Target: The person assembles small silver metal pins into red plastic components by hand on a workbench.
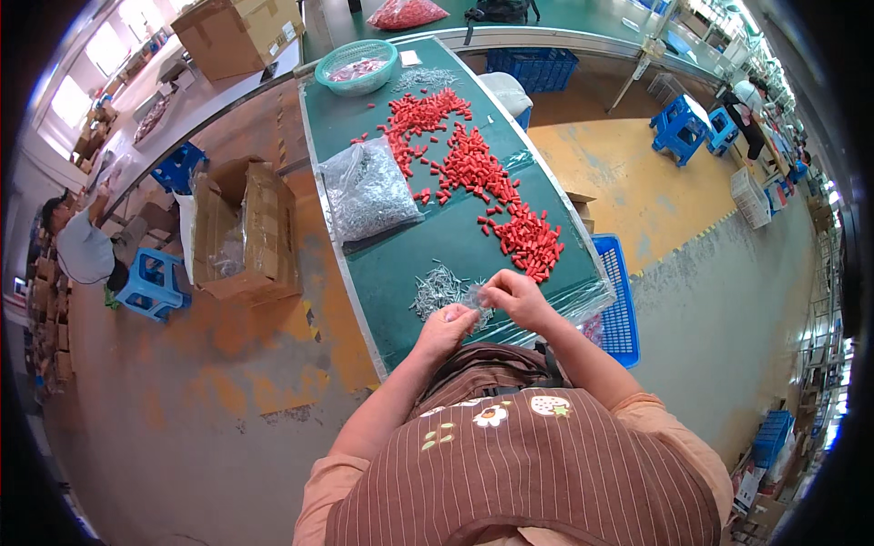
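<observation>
At the near end of the green-topped table [382,282], my two hands work close together. My left hand [448,328] is closed in a pinch at the lower side of a small clear plastic bag [472,296]. Up and to the right, my right hand [512,296] pinches the same bag; its contents are too small to make out. Loose silver screws [435,289] lie in a pile just beyond my left hand. Many red plastic plugs [533,241] spread in a long band from near my right hand to the far end.
A large clear bag of screws [369,191] lies at the table's left edge. Farther off stands a green basket [357,68]. A blue crate [619,300] is beside the table on the right, a cardboard box [246,232] on the left. A person [86,246] sits far left.
</observation>
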A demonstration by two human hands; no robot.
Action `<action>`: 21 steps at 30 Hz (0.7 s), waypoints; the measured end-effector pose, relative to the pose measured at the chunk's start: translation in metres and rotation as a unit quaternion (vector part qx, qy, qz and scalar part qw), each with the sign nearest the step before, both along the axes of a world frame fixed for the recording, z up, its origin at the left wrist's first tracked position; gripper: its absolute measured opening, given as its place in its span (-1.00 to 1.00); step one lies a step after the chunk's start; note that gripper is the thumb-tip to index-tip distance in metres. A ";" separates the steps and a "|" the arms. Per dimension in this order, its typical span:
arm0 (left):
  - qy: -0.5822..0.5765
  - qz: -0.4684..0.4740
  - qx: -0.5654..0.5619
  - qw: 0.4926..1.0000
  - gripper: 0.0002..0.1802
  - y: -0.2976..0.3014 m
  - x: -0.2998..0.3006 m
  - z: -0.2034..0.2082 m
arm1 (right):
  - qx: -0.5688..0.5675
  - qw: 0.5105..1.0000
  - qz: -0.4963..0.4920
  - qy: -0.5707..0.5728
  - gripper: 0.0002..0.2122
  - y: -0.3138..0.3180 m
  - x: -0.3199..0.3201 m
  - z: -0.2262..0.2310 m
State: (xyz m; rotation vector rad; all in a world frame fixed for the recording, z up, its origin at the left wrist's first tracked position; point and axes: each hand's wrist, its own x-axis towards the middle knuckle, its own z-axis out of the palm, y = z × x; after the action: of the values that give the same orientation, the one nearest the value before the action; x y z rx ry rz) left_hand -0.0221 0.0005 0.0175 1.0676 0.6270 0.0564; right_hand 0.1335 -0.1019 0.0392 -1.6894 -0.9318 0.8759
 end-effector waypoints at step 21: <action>0.082 -0.030 0.210 0.974 -0.80 0.014 0.008 0.023 | -0.019 0.995 0.073 0.066 -0.80 0.003 0.006 0.006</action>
State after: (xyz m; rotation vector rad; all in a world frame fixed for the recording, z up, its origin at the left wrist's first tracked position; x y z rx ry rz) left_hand -0.0141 0.0140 0.0403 1.5120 0.7515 0.0495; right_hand 0.1392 -0.0988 0.0447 -1.5892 -0.9626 1.0951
